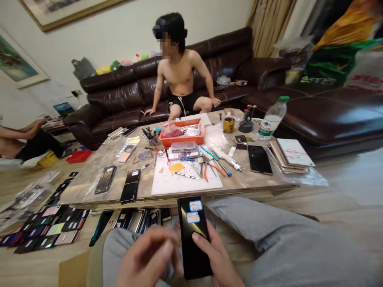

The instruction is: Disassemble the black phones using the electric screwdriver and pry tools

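My right hand (223,255) grips a black smartphone (194,243) upright above my lap, its thumb lying across the glossy face. Two blue-edged white labels with handwriting are stuck near the phone's top. To the left of the phone is my left hand (151,255), slightly blurred, its fingers curled in and the thumb close to them. Whatever might be in that pinch is too small and smeared to make out. On the table in front lie a dark phone with a yellow band (130,185) and a bagged phone (105,180).
A white mat (161,185) bears pliers and screwdrivers, with an orange tray (181,139) behind. To the right stand a bottle (272,119), a dark phone (260,159) and a notebook stack (295,153). Several phones (56,229) cover the floor. A person (182,75) sits on the sofa.
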The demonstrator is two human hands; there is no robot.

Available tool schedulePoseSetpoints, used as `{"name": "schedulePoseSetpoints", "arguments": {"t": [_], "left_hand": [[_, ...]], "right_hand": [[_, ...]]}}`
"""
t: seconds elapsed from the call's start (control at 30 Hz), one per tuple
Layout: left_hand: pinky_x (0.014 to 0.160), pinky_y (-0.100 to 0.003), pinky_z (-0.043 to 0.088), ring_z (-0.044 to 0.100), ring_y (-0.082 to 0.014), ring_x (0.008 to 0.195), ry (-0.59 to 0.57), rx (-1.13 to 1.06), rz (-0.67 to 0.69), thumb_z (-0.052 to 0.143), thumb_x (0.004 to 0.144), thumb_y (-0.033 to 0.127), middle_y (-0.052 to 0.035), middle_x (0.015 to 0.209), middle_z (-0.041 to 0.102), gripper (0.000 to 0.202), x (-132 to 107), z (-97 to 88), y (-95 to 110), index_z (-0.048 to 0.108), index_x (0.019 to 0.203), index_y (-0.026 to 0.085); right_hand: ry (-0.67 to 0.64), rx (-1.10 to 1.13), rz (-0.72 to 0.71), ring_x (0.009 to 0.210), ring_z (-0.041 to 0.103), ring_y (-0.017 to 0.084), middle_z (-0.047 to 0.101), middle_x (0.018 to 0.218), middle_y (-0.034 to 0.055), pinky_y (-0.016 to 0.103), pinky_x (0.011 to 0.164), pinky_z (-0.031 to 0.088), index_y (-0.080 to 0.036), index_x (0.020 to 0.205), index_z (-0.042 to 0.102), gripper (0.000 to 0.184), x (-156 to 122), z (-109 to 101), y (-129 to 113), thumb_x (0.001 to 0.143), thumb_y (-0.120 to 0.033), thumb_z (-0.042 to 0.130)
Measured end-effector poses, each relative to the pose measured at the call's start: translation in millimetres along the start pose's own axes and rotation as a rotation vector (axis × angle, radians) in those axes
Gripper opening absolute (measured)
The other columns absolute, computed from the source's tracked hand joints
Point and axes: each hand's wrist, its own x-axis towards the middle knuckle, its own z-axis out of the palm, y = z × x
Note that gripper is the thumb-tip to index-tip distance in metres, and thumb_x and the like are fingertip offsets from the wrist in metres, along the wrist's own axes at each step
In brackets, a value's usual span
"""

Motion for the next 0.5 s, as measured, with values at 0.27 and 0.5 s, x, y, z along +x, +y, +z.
{"name": "schedulePoseSetpoints", "arguments": {"t": [0.27,0.5], "left_hand": [[0.058,-0.026,0.045,0.058,-0.0145,0.068,-0.029,-0.133,-0.134,0.074,0.073,0.063,0.0003,0.083,0.060,0.065,74.5,9.8,-62.9,0.060,0.120,0.020],[0.066,-0.028,0.047,0.061,-0.0171,0.071,-0.239,-0.134,-0.169,0.081,0.063,0.060,-0.0033,0.079,0.068,0.055,94.8,26.6,-51.5,0.064,0.093,0.017]], "right_hand": [[0.000,-0.187,-0.015,0.125,0.060,0.035,0.071,0.128,0.0117,0.048,0.112,0.039,-0.022,0.123,0.071,0.062,13.2,-7.8,30.3,0.072,-0.055,0.079],[-0.034,-0.183,-0.019,0.105,0.068,0.035,0.077,0.110,0.0114,0.046,0.101,0.048,-0.020,0.116,0.074,0.063,21.9,-12.3,25.8,0.066,-0.060,0.079]]}}
